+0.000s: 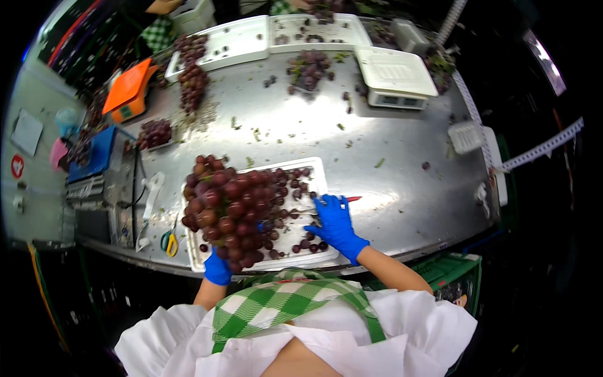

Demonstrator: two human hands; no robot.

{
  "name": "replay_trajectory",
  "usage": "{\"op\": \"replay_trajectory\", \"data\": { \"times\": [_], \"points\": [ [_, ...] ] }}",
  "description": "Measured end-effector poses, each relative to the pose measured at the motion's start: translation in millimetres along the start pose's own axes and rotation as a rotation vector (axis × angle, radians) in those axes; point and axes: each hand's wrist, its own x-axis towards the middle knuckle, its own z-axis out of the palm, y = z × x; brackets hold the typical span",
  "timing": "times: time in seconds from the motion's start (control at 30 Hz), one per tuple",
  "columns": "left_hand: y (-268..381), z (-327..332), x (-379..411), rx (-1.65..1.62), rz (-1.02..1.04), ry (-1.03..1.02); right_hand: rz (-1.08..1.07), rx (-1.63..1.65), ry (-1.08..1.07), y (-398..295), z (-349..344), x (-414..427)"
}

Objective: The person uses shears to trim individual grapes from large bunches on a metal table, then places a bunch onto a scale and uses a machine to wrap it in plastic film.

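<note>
A large bunch of red grapes (231, 202) is raised over a white shallow tray (314, 176). My left hand (217, 269), in a blue glove, holds the bunch from below; most of its fingers are hidden, with a bit of blue showing between the grapes. My right hand (335, 226), gloved in blue too, grips a slim cutting tool with a red handle (353, 199). Its thin metal tip (304, 212) points left towards the stems at the bunch's edge. Loose grapes (311, 245) lie in the tray by my right fingers.
Yellow-and-green scissors (171, 242) lie left of the tray. Further left stand a blue-topped machine (96, 151) and an orange scale (129, 92). A white scale (395, 75), packed grapes (308, 68) and white trays (235, 40) occupy the far side. Stem scraps litter the metal table (292, 127).
</note>
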Motion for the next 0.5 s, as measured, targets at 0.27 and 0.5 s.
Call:
{"op": "replay_trajectory", "data": {
  "times": [0.27,0.5],
  "points": [
    [1,3,2,0.025,0.057,0.076,0.548,-0.139,0.494,183,-55,29],
    [-7,10,14,0.028,0.096,0.119,0.846,-0.201,0.287,343,-51,-29]
  ]
}}
